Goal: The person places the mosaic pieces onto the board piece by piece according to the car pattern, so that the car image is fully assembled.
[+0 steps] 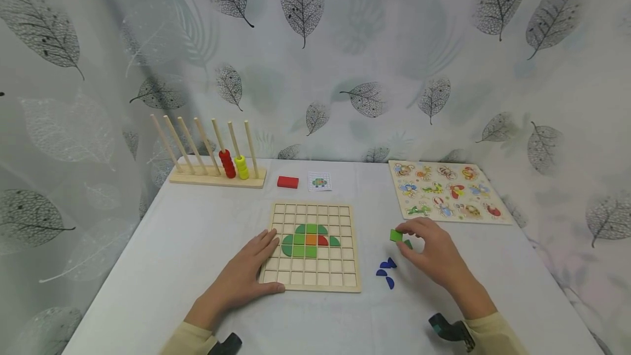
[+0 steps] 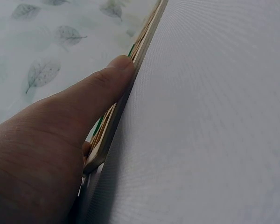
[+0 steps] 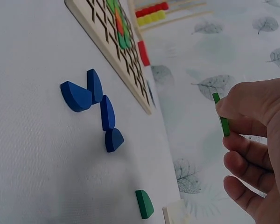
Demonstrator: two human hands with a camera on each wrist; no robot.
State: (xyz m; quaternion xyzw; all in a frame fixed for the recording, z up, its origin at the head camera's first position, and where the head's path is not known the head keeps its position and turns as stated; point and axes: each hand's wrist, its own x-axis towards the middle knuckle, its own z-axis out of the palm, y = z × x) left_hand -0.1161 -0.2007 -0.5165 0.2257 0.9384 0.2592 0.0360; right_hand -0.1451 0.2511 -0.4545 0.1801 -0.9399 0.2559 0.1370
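Note:
A wooden grid board (image 1: 340, 275) lies on the table, with green, orange and red tiles forming a shape in its cells. My left hand (image 1: 246, 270) rests on the board's left side, fingers straight along the edge and thumb on the near-left corner. The left wrist view shows that thumb (image 2: 121, 70) pressing the board's rim. My right hand (image 1: 434, 248) pinches a light green square tile (image 1: 396, 235) between thumb and fingers, raised right of the board. Below it lies a dark green rounded tile (image 3: 144, 204). Several blue rounded tiles (image 3: 77, 96) lie nearby.
Behind the board are a red block (image 1: 288, 182) and a small pattern card (image 1: 319, 182). A peg rack (image 1: 217, 179) with red and yellow beads stands back left. An insect puzzle board (image 1: 446, 193) lies back right. A leaf-print curtain (image 1: 345, 59) hangs behind the table.

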